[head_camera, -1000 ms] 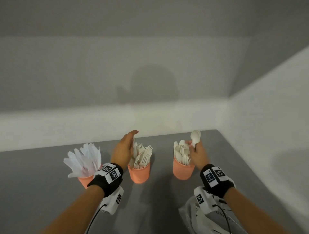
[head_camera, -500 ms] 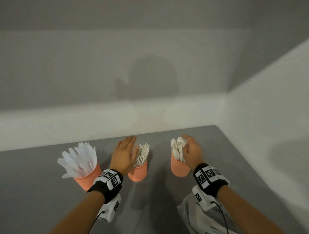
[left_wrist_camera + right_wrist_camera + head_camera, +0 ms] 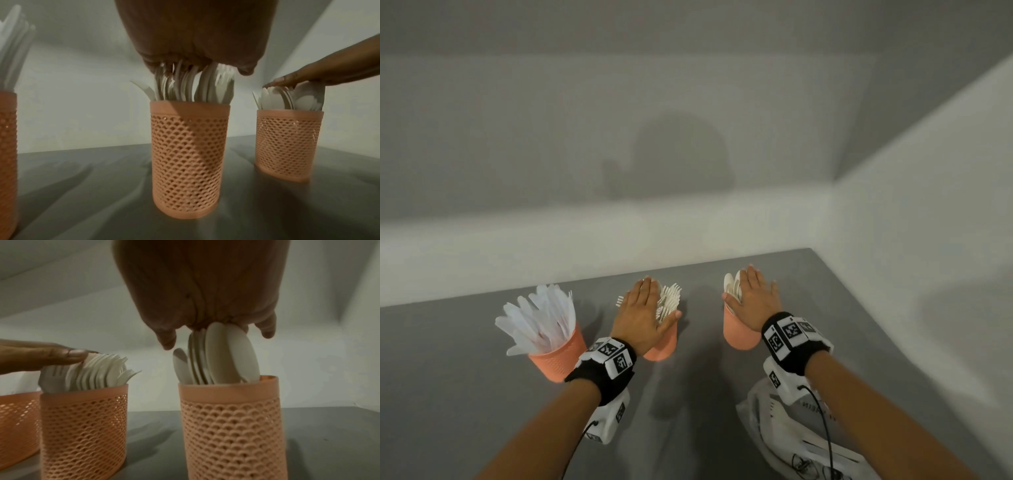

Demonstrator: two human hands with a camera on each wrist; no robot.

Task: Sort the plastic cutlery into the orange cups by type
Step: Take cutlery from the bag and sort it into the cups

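Three orange mesh cups stand in a row on the grey table. The left cup holds white plastic knives fanned out. My left hand lies flat, fingers straight, on the forks in the middle cup; in the left wrist view the palm presses the fork tips above that cup. My right hand rests flat on the spoons in the right cup; in the right wrist view its palm touches the spoon bowls over the cup.
A crumpled clear plastic bag lies on the table at the front right, under my right forearm. White walls close the table off at the back and the right. Black wristbands with white camera units sit on both wrists.
My right hand lowered its spoon into the right cup and flattened on the spoons. My left hand went from upright beside the forks to flat on top of them.
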